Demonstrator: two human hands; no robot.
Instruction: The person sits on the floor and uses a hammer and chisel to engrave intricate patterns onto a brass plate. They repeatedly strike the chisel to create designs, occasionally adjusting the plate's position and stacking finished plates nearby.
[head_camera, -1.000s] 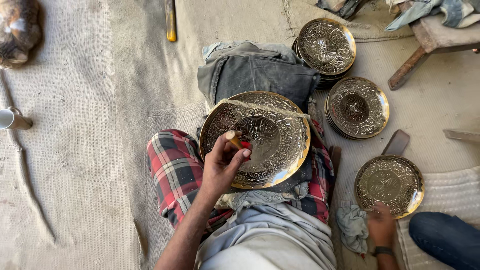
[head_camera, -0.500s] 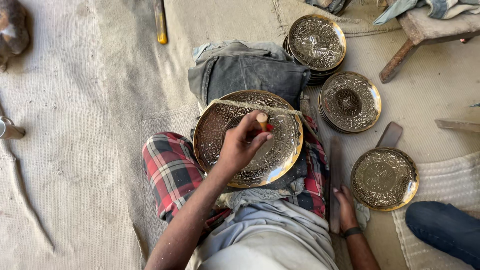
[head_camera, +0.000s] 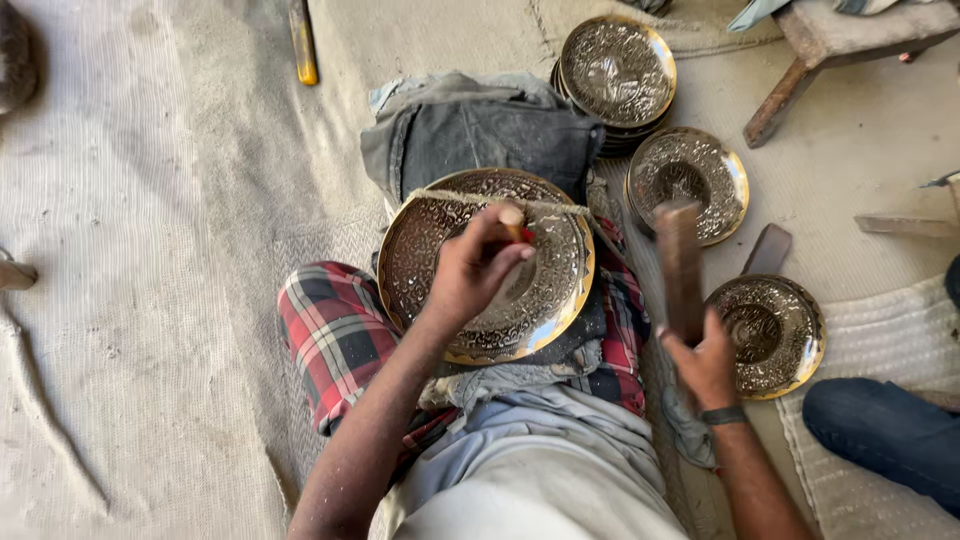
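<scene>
A large engraved brass plate rests tilted on my lap over red checked cloth. My left hand is closed on a small wooden-handled chisel, its tip set against the plate's middle. My right hand grips a flat wooden mallet, raised upright to the right of the plate and blurred by motion. A cord runs across the plate's upper edge.
Other engraved brass plates lie on the floor: a stack at the back, one beside it, one near my right hand. Folded grey cloth, a wooden stool leg, a yellow-handled tool. Another person's blue-trousered knee at right.
My right hand has come up from the floor holding the wooden mallet beside the plate. My left hand has shifted the chisel slightly toward the plate's upper middle.
</scene>
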